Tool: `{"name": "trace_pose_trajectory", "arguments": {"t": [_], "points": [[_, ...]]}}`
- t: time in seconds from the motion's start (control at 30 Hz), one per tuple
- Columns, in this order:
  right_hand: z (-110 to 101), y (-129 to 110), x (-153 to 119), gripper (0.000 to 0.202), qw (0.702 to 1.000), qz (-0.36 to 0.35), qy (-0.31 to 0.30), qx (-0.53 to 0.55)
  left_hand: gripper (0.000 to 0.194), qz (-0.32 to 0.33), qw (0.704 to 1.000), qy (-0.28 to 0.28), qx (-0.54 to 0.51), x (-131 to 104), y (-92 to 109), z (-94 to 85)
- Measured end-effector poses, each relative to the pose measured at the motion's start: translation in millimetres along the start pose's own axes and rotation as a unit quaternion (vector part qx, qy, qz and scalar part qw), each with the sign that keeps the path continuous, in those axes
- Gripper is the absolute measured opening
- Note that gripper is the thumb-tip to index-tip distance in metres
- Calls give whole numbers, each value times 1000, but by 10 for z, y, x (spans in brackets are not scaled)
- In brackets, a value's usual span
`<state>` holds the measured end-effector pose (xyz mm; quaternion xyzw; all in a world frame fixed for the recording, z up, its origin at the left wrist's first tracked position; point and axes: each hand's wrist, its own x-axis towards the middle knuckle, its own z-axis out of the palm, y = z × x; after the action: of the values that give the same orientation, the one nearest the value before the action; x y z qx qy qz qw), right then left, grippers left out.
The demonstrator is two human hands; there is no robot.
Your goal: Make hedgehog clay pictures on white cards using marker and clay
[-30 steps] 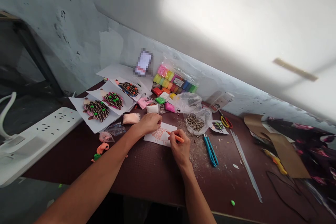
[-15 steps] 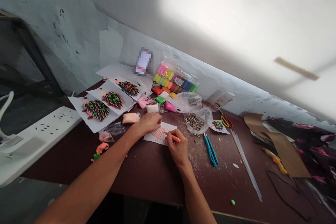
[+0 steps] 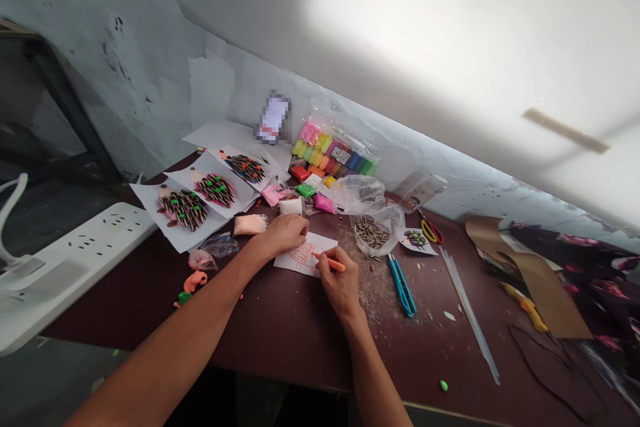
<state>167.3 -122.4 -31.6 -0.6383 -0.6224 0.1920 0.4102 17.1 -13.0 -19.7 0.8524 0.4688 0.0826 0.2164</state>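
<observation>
Right hand [image 3: 341, 278] has the orange pen [image 3: 335, 265] pinched between thumb and fingers, tip at the drawing on the small white paper [image 3: 287, 263], mid-table between both hands. Left hand [image 3: 286, 235] sits on the paper's far-left edge, fingers curled; can't tell if it's pinching or just pressing. Main risk: if that hold is light, pen drag could skew the sheet and spoil the line. Right hand's heel could smear orange ink if it's wet. Crumbs [image 3: 373, 303] to the right could get under the sheet and make the pen skip. The open bag of seeds [image 3: 371, 235], just right and farther back, could spill if the right hand swings wide.
</observation>
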Motion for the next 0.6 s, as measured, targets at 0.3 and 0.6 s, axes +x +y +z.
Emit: {"name": "trace_pose_trajectory", "arguments": {"t": [0.3, 0.6], "points": [[-14, -35, 1, 21, 1000, -4, 6, 0, 17, 0, 1000, 13, -8, 5, -13, 24], [-4, -35, -2, 23, 1000, -2, 12, -3, 19, 3, 1000, 2, 1, 7, -11, 11]]}}
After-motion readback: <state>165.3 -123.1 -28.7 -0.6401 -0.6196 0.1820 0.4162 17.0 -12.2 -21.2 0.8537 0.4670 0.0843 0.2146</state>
